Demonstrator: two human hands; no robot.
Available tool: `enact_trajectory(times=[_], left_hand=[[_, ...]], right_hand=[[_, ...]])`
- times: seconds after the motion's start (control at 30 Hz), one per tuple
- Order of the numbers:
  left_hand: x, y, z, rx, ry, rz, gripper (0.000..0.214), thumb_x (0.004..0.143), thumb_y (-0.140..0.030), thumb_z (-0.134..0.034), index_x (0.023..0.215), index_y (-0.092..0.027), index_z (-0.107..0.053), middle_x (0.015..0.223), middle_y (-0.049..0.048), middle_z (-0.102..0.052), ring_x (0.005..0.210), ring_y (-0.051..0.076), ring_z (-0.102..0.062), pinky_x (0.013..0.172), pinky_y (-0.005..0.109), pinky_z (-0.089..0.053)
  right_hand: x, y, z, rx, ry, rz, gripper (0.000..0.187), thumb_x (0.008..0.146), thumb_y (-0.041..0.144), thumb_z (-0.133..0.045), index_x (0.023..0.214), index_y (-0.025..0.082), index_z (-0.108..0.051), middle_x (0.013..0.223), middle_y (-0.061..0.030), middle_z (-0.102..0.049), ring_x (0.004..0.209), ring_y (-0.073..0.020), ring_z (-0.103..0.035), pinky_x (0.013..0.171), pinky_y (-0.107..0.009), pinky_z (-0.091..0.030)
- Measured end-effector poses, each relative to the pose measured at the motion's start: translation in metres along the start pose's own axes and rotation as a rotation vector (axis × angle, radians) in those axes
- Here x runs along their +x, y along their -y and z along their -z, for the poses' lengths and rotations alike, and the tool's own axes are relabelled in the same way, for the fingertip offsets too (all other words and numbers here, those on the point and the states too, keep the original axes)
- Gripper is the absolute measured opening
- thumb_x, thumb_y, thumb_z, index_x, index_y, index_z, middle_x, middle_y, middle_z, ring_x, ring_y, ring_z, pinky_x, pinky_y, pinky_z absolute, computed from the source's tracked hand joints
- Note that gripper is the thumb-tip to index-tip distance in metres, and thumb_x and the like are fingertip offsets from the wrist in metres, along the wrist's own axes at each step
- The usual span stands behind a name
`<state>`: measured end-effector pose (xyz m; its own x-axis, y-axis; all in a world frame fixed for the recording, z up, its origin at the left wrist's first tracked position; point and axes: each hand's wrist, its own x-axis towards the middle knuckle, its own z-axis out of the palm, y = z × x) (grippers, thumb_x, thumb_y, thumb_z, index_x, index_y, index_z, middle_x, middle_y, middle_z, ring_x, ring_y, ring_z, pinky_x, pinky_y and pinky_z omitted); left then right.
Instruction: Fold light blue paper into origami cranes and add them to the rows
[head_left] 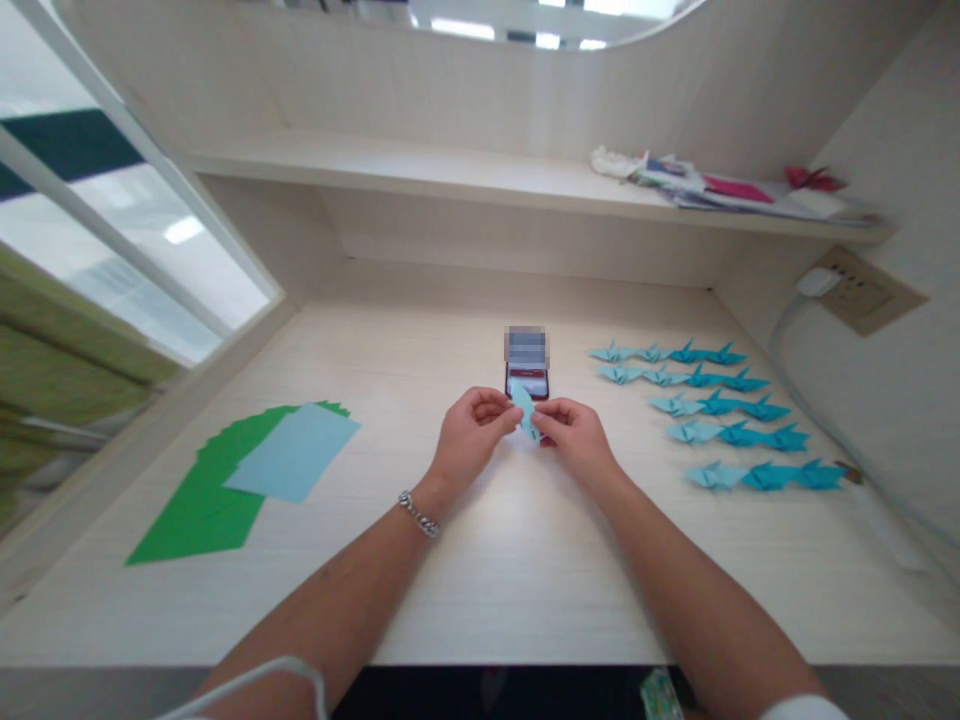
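Note:
Between my two hands is a small piece of folded light-blue paper [524,408], held up over the middle of the desk. My left hand [477,425] pinches its left side between thumb and fingers. On the right side, my right hand [574,432] grips it with thumb and fingertips. The exact folds are too small to make out. Just behind the paper lies a phone [528,382] with its screen lit, partly covered by the paper.
Rows of folded blue paper cranes [750,436] line the right side. Green paper sheets [202,500] lie fanned at left under light-blue sheets [296,455]. A shelf [450,180] with papers [720,185] spans the back. A cable [784,350] hangs from the wall socket [862,290].

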<state>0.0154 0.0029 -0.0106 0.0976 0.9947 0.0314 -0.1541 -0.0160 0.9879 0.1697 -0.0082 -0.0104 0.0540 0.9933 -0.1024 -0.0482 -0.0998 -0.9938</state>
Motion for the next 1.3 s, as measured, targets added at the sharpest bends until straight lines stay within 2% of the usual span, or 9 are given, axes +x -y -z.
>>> enact_trajectory(times=[0.1, 0.37, 0.47, 0.6, 0.83, 1.1, 1.3], left_hand=[[-0.002, 0.003, -0.003, 0.04, 0.055, 0.006, 0.03, 0.065, -0.031, -0.075, 0.084, -0.013, -0.06, 0.082, 0.0071, -0.069, 0.073, 0.016, -0.065, 0.069, 0.031, -0.054], [-0.001, 0.001, 0.0, 0.054, 0.065, 0.012, 0.025, 0.068, -0.03, -0.073, 0.084, -0.012, -0.065, 0.08, 0.0071, -0.07, 0.07, 0.016, -0.065, 0.068, 0.03, -0.053], [-0.002, 0.0, 0.0, 0.044, 0.09, 0.008, 0.026, 0.068, -0.03, -0.074, 0.085, -0.012, -0.065, 0.08, 0.0074, -0.07, 0.071, 0.016, -0.065, 0.068, 0.03, -0.053], [-0.003, 0.0, -0.001, 0.008, 0.125, 0.038, 0.027, 0.067, -0.029, -0.074, 0.086, -0.012, -0.066, 0.086, 0.0086, -0.071, 0.073, 0.017, -0.066, 0.069, 0.031, -0.053], [0.0, 0.005, 0.003, 0.051, 0.15, 0.032, 0.019, 0.069, -0.025, -0.073, 0.081, -0.012, -0.066, 0.08, 0.0069, -0.07, 0.072, 0.015, -0.065, 0.07, 0.029, -0.052], [-0.002, -0.009, 0.004, 0.011, 0.242, 0.141, 0.017, 0.069, -0.021, -0.071, 0.083, -0.012, -0.067, 0.077, 0.0066, -0.07, 0.069, 0.016, -0.065, 0.068, 0.031, -0.054], [-0.001, -0.009, 0.006, -0.05, 0.211, 0.167, 0.014, 0.067, -0.018, -0.072, 0.08, -0.013, -0.069, 0.077, 0.0047, -0.07, 0.067, 0.015, -0.064, 0.068, 0.03, -0.054]], right_hand=[[-0.001, 0.0, -0.002, 0.022, -0.024, 0.031, 0.028, 0.063, 0.036, -0.073, 0.081, 0.016, -0.065, 0.069, -0.0032, -0.067, 0.058, -0.0135, -0.059, 0.052, -0.025, -0.048], [-0.001, -0.001, -0.002, 0.031, -0.02, 0.109, 0.027, 0.06, 0.029, -0.076, 0.082, 0.017, -0.065, 0.078, -0.0035, -0.068, 0.068, -0.0153, -0.062, 0.061, -0.027, -0.05], [-0.002, 0.001, -0.001, 0.061, -0.027, 0.076, 0.028, 0.06, 0.03, -0.076, 0.082, 0.017, -0.066, 0.078, -0.004, -0.069, 0.069, -0.0156, -0.063, 0.063, -0.028, -0.05], [-0.001, 0.002, -0.001, 0.073, 0.027, 0.002, 0.03, 0.058, 0.033, -0.076, 0.081, 0.015, -0.068, 0.077, -0.0049, -0.07, 0.066, -0.0152, -0.063, 0.064, -0.029, -0.05], [0.001, -0.002, 0.003, 0.051, 0.102, 0.002, 0.021, 0.058, 0.03, -0.076, 0.073, 0.017, -0.068, 0.069, -0.0022, -0.069, 0.063, -0.0146, -0.062, 0.062, -0.028, -0.05], [-0.001, 0.002, 0.006, 0.102, 0.17, -0.041, 0.022, 0.058, 0.027, -0.077, 0.076, 0.017, -0.069, 0.072, -0.0026, -0.07, 0.062, -0.0145, -0.063, 0.061, -0.029, -0.052], [-0.001, 0.003, 0.007, 0.178, 0.19, -0.032, 0.021, 0.057, 0.025, -0.079, 0.074, 0.017, -0.07, 0.07, -0.002, -0.07, 0.063, -0.0146, -0.064, 0.064, -0.03, -0.053]])
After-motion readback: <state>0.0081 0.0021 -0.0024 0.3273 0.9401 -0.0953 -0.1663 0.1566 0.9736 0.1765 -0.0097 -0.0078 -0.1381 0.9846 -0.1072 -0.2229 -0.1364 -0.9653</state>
